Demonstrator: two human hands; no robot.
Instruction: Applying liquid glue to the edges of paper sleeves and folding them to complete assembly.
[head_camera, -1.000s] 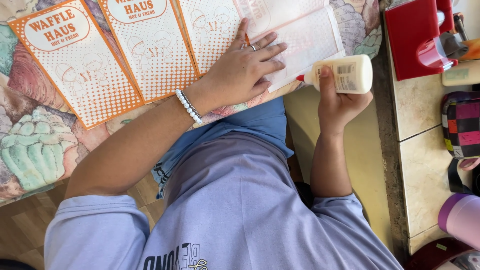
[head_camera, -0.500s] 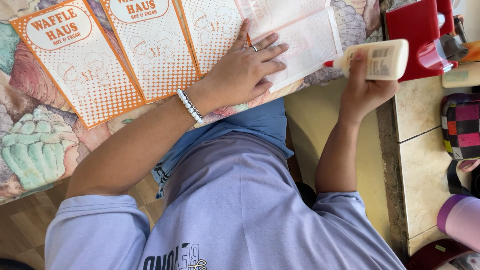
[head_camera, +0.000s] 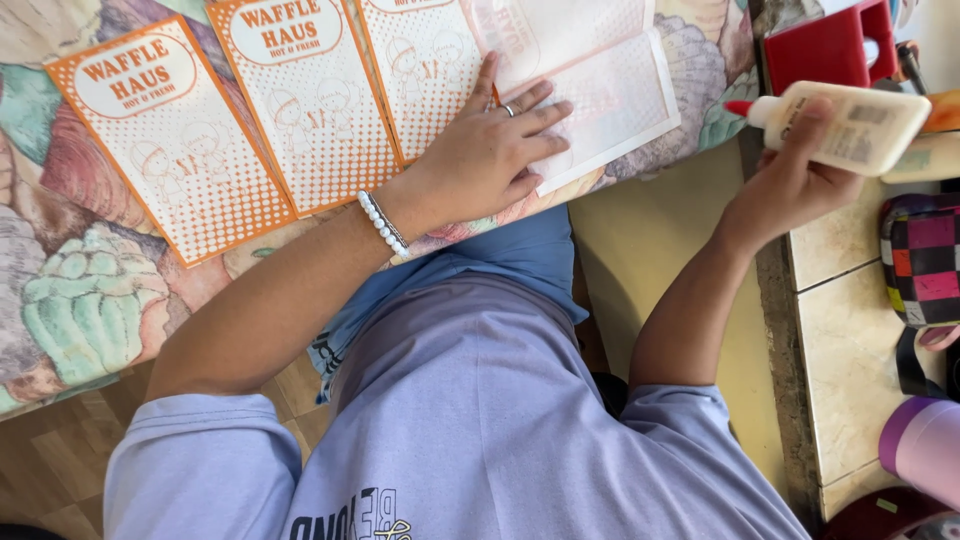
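Note:
My left hand (head_camera: 495, 150) lies flat, fingers spread, on a folded orange-and-white paper sheet (head_camera: 590, 90) that rests on a shell-patterned cushion (head_camera: 70, 290). A pearl bracelet circles that wrist. My right hand (head_camera: 800, 175) grips a white glue bottle (head_camera: 845, 125) with a red tip, held sideways over the tiled table edge, tip pointing left toward the sheet. Three orange dotted paper panels (head_camera: 310, 110) lie in a row to the left of my left hand.
A red box-like holder (head_camera: 825, 45) stands at the top right. On the tiled table (head_camera: 850, 340) sit a checkered pouch (head_camera: 925, 260) and a purple cup (head_camera: 925, 445). Wooden floor shows at the bottom left. My lap fills the lower middle.
My right hand has carried the glue bottle up and to the right, away from the sheet's edge toward the tiled table. My left hand has stayed pressed on the paper.

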